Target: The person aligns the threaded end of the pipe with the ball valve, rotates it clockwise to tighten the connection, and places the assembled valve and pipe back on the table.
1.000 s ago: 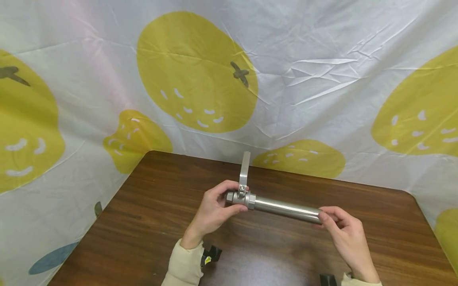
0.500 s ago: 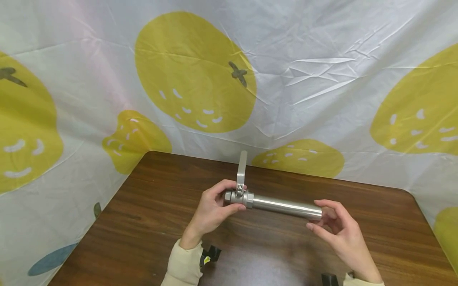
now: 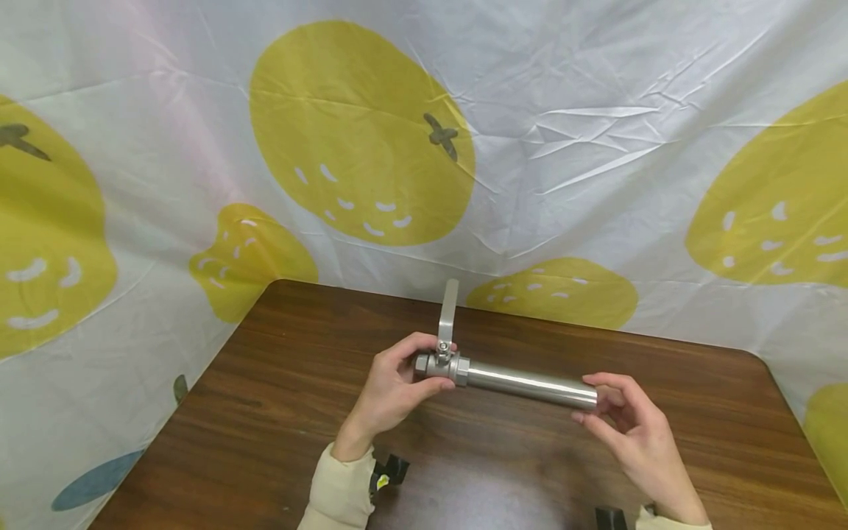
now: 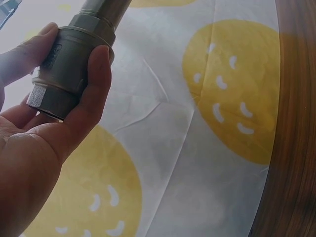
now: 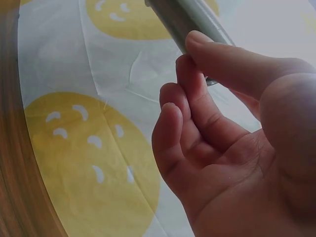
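Note:
A steel ball valve (image 3: 442, 366) is joined to one end of a shiny metal pipe (image 3: 526, 384), both held above the table. Its flat lever handle (image 3: 448, 313) points away toward the backdrop, crosswise to the pipe. My left hand (image 3: 384, 390) grips the valve body, thumb on the near side; in the left wrist view the fingers wrap its hexagonal end (image 4: 49, 98). At the pipe's free right end, my right hand (image 3: 639, 434) pinches it between thumb and fingers. The right wrist view has the thumb (image 5: 217, 54) lying against the pipe, with the other fingers bent.
Under both hands is a dark brown wooden table (image 3: 265, 397) with rounded back corners. A white cloth (image 3: 530, 147) printed with yellow fruit hangs behind it and at its sides. Black wrist straps (image 3: 391, 471) sit at the cuffs.
My right hand has loosened, shifted its thumb from over the pipe to its near lower side, and taken hold of the end again. The valve and pipe have moved slightly left.

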`<state>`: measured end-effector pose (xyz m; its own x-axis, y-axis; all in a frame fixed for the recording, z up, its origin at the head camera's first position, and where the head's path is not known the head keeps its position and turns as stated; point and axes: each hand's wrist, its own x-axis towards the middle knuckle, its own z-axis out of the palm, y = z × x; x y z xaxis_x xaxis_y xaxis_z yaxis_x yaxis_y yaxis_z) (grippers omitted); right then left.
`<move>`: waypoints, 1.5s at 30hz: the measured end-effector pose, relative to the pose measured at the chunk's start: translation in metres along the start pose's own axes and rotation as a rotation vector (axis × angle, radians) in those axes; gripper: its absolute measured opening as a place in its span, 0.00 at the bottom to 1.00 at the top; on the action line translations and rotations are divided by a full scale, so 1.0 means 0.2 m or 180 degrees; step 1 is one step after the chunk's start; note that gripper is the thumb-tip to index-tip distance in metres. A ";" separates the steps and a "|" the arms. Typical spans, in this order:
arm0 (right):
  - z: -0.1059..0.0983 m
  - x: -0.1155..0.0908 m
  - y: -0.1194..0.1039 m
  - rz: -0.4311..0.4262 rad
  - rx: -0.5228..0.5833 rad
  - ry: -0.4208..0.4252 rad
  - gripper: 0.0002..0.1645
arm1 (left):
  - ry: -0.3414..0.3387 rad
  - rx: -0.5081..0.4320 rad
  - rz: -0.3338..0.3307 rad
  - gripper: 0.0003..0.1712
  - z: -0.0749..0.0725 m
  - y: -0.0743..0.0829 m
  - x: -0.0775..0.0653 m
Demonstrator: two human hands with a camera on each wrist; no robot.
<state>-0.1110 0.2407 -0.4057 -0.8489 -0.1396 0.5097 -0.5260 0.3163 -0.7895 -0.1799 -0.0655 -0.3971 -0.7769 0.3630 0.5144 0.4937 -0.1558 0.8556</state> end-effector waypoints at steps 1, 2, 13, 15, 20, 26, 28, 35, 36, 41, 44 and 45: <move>0.00 0.00 0.00 0.0005 -0.0027 0.0006 0.30 | -0.0002 -0.0009 0.0003 0.24 0.00 0.00 0.00; 0.00 0.00 0.00 0.0000 -0.0049 0.0019 0.30 | -0.0003 -0.0021 0.0005 0.24 0.00 0.00 0.00; 0.01 0.01 -0.07 0.0157 -0.0253 0.0097 0.31 | 0.0009 -0.0041 -0.0004 0.25 0.00 0.01 0.00; 0.02 0.02 -0.10 0.0161 -0.0264 0.0099 0.30 | 0.0006 -0.0041 0.0000 0.25 0.00 0.01 0.00; 0.02 0.03 -0.15 0.0205 -0.0298 0.0087 0.29 | -0.0006 -0.0057 0.0019 0.25 0.01 0.05 0.00; 0.01 0.02 -0.14 0.0288 -0.0301 0.0070 0.29 | -0.0009 -0.0051 0.0013 0.23 0.02 0.11 0.01; 0.01 0.02 -0.12 0.0285 -0.0294 0.0063 0.29 | -0.0006 -0.0051 0.0011 0.23 0.03 0.12 0.01; 0.00 0.01 -0.09 0.0344 -0.0271 0.0030 0.29 | 0.0008 -0.0064 -0.0018 0.23 0.03 0.12 0.01; 0.00 0.01 -0.08 0.0342 -0.0275 0.0022 0.29 | 0.0011 -0.0066 -0.0032 0.23 0.03 0.12 0.01; -0.01 0.01 -0.05 0.0347 -0.0275 -0.0016 0.29 | 0.0014 -0.0056 -0.0043 0.23 0.02 0.11 0.01; -0.01 0.00 -0.03 0.0385 -0.0276 -0.0035 0.29 | 0.0006 -0.0046 -0.0013 0.24 0.02 0.08 0.01; -0.01 0.00 -0.02 0.0398 -0.0281 -0.0044 0.29 | 0.0004 -0.0049 -0.0006 0.24 0.01 0.07 0.01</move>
<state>-0.1082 0.2413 -0.4012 -0.9084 -0.1066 0.4042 -0.4102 0.4132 -0.8130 -0.1730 -0.0644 -0.3848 -0.7784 0.3622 0.5127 0.4861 -0.1692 0.8574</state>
